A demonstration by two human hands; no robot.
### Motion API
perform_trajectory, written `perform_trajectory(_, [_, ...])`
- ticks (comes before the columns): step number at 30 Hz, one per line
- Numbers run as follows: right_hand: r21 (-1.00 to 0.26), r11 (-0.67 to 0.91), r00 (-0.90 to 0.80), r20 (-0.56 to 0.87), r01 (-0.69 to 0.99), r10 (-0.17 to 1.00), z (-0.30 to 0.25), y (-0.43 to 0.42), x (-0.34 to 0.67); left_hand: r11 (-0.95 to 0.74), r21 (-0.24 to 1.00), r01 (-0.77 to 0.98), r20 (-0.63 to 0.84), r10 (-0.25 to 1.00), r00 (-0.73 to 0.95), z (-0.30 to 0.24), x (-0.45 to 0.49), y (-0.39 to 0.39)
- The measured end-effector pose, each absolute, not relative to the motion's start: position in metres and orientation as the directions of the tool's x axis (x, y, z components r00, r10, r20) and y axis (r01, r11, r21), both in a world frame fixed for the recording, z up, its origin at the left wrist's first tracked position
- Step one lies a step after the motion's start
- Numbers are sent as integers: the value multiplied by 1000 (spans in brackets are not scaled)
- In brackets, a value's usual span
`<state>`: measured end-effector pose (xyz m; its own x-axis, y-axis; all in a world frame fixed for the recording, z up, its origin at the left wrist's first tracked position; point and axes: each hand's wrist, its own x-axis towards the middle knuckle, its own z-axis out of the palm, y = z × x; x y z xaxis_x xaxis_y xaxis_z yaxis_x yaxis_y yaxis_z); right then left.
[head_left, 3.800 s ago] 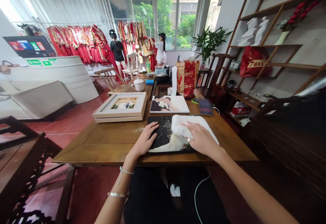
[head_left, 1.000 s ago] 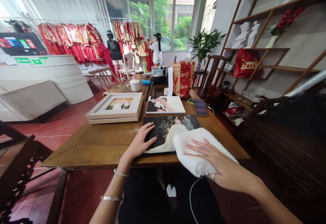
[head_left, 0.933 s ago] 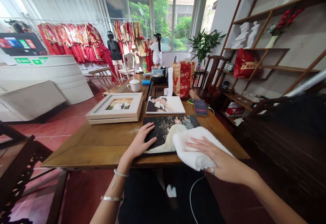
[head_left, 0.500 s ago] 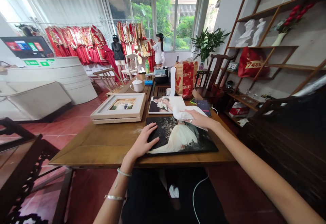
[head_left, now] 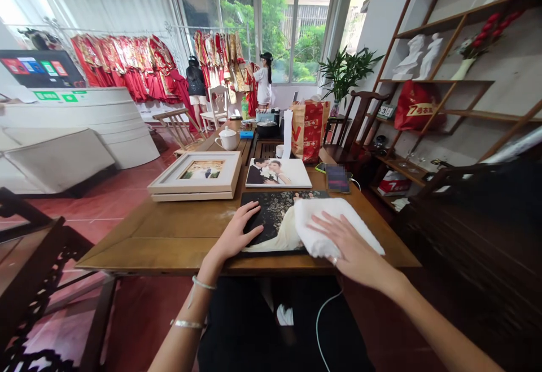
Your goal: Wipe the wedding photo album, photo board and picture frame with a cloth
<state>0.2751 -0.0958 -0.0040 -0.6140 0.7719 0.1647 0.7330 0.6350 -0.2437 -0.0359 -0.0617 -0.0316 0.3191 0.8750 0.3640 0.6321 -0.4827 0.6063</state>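
A dark photo panel point(head_left: 269, 214) with a figure in a white gown lies flat near the table's front edge. My left hand point(head_left: 237, 231) rests on its left side, fingers spread and holding nothing. On the panel's right half, my right hand point(head_left: 345, 242) holds a white cloth point(head_left: 309, 217) pressed down, fingers stretched over its top. The cloth hides much of that half and reaches past the panel's right side. Just behind lies a white-edged couple's photo panel point(head_left: 292, 171). To the left, pale picture frames point(head_left: 232, 171) are stacked, the top one holding a picture.
A phone point(head_left: 339, 180) with a white cable lies right of the panels. Farther back on the wooden table point(head_left: 169, 231) stand a lidded white cup point(head_left: 228, 138), a dark pot point(head_left: 266, 129) and a red paper bag point(head_left: 309, 129). Two people stand by the clothes racks.
My right hand has drawn the white cloth from the panel's back edge toward me and to the right. The cloth is now spread wider. My left hand stays on the panel.
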Motion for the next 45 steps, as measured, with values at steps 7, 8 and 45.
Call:
perform_trajectory(7, [-265, 645, -628, 156, 716, 762, -11, -148, 273, -492, 599, 632, 371, 870, 326, -32, -35, -62])
perform_trajectory(8, [-272, 650, -634, 154, 710, 757, -9, -142, 274, -492, 599, 632, 370, 870, 327, -31, -35, -62])
perform_trajectory(45, [-252, 706, -711, 88, 661, 697, 11, -112, 234, -502, 591, 632, 371, 864, 339, -32, -37, -61])
